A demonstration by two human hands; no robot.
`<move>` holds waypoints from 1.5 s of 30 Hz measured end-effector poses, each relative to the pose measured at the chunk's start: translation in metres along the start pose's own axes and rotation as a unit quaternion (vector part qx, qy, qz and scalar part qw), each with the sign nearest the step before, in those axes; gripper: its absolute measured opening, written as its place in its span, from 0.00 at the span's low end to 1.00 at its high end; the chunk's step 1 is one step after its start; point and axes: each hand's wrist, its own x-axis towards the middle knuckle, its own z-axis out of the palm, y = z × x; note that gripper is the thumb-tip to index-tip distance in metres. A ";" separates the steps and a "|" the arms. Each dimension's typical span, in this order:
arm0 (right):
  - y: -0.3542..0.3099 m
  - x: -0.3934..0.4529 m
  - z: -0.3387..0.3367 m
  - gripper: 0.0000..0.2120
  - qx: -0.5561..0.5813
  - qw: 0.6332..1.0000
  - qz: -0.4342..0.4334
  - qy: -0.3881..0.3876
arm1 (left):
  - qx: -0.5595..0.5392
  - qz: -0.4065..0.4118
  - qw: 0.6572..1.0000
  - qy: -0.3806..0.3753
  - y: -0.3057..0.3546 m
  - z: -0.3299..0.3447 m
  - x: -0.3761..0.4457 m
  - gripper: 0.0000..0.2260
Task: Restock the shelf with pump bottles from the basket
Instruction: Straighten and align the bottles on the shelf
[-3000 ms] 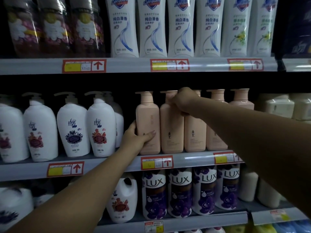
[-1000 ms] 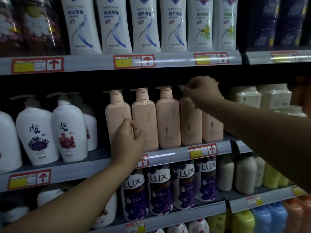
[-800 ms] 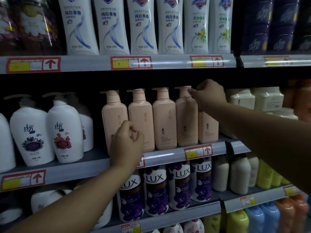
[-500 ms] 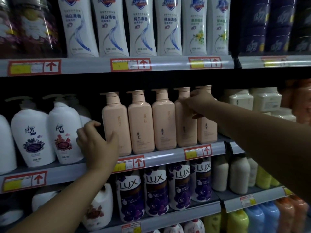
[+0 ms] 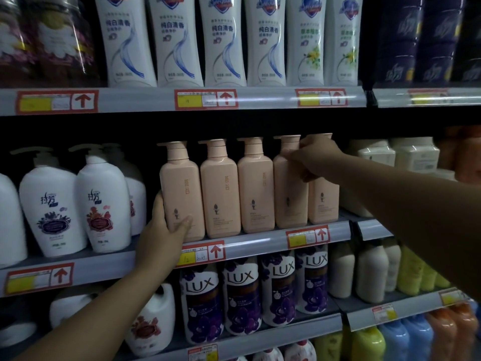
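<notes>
**Squaring up 5 pink pump bottles on the middle shelf**

The middle shelf (image 5: 260, 237) carries the work: a row of 5 pink pump bottles (image 5: 256, 188) stands upright along its front lip, shoulder to shoulder, pump heads all turned to the left. They sit between the white pump bottles (image 5: 78, 204) to the left and pale boxy containers (image 5: 395, 157) to the right, which fixes the slot the row has to fill. The shelf above holds tall white body-wash bottles (image 5: 177, 43); the shelf below holds purple LUX bottles (image 5: 242, 295). The basket is not in view, so how many bottles remain cannot be told.

The left hand (image 5: 164, 235) grips the lower part of the leftmost pink bottle (image 5: 179, 191), thumb across its front face and fingers wrapped round its left side. Held low like that, it probably steadies the base and keeps the end of the row from sliding toward the white bottles.

The right hand (image 5: 312, 160) reaches across to the necks of the 4th pink bottle (image 5: 289, 194) and the rightmost pink bottle (image 5: 322, 204). Its fingers are curled at the collar of the 4th bottle, but whether they pinch the pump or only press on it cannot be told. Working at the neck suggests turning or nudging the pump into line with the others.

Stocking looks close to finished here; this reads as facing and tidying.
</notes>
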 end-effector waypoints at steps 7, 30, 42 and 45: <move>0.033 -0.002 -0.028 0.07 0.003 0.986 -0.122 0.112 | 0.006 0.016 1.000 -0.006 -0.007 -0.001 0.000 0.33; 0.115 -0.010 -0.002 0.06 0.287 0.956 0.042 -0.049 | 0.009 0.026 0.999 -0.033 -0.013 -0.004 0.006 0.34; 0.119 -0.007 -0.007 0.16 0.311 0.945 0.054 -0.086 | -0.004 0.014 0.999 -0.039 -0.014 -0.006 0.010 0.31; 0.121 -0.008 -0.007 0.19 0.302 0.948 0.064 -0.076 | -0.005 0.000 0.999 -0.043 -0.013 -0.006 0.012 0.30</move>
